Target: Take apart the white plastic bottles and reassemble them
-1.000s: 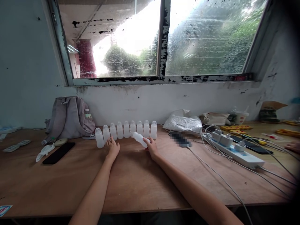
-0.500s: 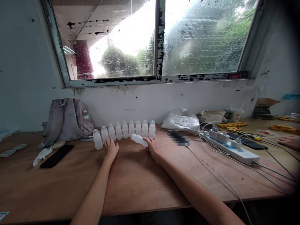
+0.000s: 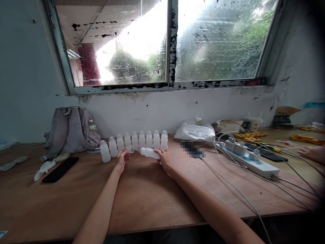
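My right hand (image 3: 163, 158) is closed around the base of a frosted white baby bottle (image 3: 149, 153), which lies nearly level in the air with its teat end pointing left. My left hand (image 3: 122, 160) pinches a clear domed bottle cap (image 3: 130, 149) between thumb and fingers. A small gap separates the cap from the bottle's tip. Behind both hands, several similar capped baby bottles (image 3: 113, 146) stand upright in a row; the hands and the held bottle partly cover some of them.
A grey backpack (image 3: 69, 130) leans on the wall at left, with a black phone (image 3: 60, 170) before it. On the right are a silvery plastic bag (image 3: 195, 130), a white power strip (image 3: 256, 163) and trailing cables. Another person's hand (image 3: 312, 153) rests at the far right.
My left hand has shifted slightly right and up, its fingers now pinched on the clear cap. The bottle in my right hand has turned a little closer to level.
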`<state>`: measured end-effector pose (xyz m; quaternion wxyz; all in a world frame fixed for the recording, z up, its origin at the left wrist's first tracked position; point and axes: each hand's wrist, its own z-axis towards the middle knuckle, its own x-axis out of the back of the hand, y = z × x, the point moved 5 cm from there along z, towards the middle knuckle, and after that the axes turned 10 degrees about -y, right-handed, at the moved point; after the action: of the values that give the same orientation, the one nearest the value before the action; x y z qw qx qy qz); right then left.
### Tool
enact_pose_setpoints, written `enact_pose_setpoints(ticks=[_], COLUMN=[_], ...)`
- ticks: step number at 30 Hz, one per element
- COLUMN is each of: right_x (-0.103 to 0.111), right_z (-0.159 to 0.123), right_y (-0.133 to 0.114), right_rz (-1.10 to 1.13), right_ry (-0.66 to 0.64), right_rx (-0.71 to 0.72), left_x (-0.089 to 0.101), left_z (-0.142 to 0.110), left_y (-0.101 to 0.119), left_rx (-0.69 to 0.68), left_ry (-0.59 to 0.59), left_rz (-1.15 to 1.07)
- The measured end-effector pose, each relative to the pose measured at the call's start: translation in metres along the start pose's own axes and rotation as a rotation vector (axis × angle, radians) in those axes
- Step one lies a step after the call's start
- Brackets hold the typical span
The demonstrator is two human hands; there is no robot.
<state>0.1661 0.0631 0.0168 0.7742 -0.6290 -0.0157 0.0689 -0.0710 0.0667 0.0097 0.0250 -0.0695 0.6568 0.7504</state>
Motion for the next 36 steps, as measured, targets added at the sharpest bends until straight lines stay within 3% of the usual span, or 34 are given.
enact_pose_setpoints(ticks=[5, 11, 29, 36], right_x=[-0.002, -0.001, -0.007, -0.006], right_z=[-0.001, -0.001, -0.005, -0.01], right_y=[-0.001, -0.002, -0.007, -0.014], right_rz=[-0.012, -0.035, -0.068, -0.127], right_ry=[-0.015, -0.024, -0.07, -0.059], right_rx=[0.034, 0.048, 0.048, 0.047], left_x=[-0.022, -0.034, -0.031, -0.025], left_z=[-0.009, -0.013, -0.016, -0.01], left_y=[-0.001, 0.002, -0.005, -0.01], left_rx=[-0.024, -0.075, 0.117, 0.151], left_ry=[-0.116, -0.138, -0.066, -0.039], left_rz=[-0.05, -0.033, 0.374, 0.378])
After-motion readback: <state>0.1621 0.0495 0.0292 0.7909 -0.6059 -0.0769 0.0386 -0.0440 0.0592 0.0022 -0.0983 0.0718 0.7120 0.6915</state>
